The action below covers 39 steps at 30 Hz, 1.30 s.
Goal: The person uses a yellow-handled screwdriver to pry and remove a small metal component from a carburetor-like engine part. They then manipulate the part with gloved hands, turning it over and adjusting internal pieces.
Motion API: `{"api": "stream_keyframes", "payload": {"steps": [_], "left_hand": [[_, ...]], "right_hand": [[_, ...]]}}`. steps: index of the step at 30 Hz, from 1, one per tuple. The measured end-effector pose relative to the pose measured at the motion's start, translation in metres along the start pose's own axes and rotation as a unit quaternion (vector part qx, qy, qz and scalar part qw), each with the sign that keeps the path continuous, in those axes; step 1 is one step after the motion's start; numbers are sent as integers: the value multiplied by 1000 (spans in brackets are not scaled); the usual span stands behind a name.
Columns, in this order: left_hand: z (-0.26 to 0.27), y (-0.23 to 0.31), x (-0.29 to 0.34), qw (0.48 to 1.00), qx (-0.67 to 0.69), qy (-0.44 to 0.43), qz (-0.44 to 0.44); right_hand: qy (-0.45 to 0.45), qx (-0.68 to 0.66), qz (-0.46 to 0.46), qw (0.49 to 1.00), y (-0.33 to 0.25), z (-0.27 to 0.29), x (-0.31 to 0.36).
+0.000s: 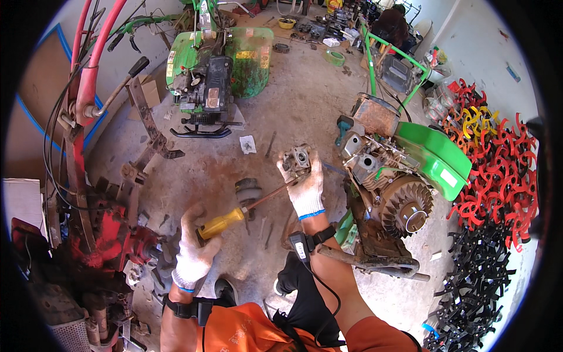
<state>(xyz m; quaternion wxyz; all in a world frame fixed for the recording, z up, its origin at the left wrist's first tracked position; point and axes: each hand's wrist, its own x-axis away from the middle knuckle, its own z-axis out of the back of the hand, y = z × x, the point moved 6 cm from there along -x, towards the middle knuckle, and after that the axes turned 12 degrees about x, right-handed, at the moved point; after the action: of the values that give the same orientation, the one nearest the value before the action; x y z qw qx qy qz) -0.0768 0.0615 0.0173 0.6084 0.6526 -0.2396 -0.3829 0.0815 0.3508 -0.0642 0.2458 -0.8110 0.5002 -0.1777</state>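
My left hand (196,243), in a soiled white work glove, is closed around the butt end of a yellow-handled screwdriver (221,223). The rusty shaft slants up and right, and its tip reaches the lower side of a small metal carburetor (298,161). My right hand (308,188), gloved the same way with a blue cuff, grips that carburetor between thumb and fingers. I cannot tell whether the tip sits in a screw. Right of the right hand stands a small engine (375,155) with an exposed finned flywheel (406,205).
A green tiller (202,76) stands at the far left, red machinery (111,234) at the left. Red curved blades (498,176) and black ones (475,281) are heaped at the right. Loose tools lie on the concrete floor (199,158). A person (390,26) is at the back.
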Motion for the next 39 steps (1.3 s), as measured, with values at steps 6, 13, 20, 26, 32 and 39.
{"api": "stream_keyframes", "payload": {"steps": [6, 13, 20, 26, 32, 39], "left_hand": [[6, -19, 2, 974, 75, -14, 214], [3, -17, 3, 973, 133, -27, 188], [2, -12, 3, 979, 133, -24, 153], [6, -20, 3, 971, 80, -18, 224], [1, -12, 3, 969, 170, 6, 177], [-1, -3, -1, 959, 209, 47, 187]], "right_hand": [[3, -11, 0, 1000, 0, 1, -1], [1, 0, 5, 1000, -1, 3, -1], [12, 9, 2, 1000, -1, 5, -2], [-3, -8, 2, 1000, 1, 3, -2], [-2, 10, 2, 1000, 0, 4, 0], [-19, 31, -1, 999, 0, -1, 1]]}}
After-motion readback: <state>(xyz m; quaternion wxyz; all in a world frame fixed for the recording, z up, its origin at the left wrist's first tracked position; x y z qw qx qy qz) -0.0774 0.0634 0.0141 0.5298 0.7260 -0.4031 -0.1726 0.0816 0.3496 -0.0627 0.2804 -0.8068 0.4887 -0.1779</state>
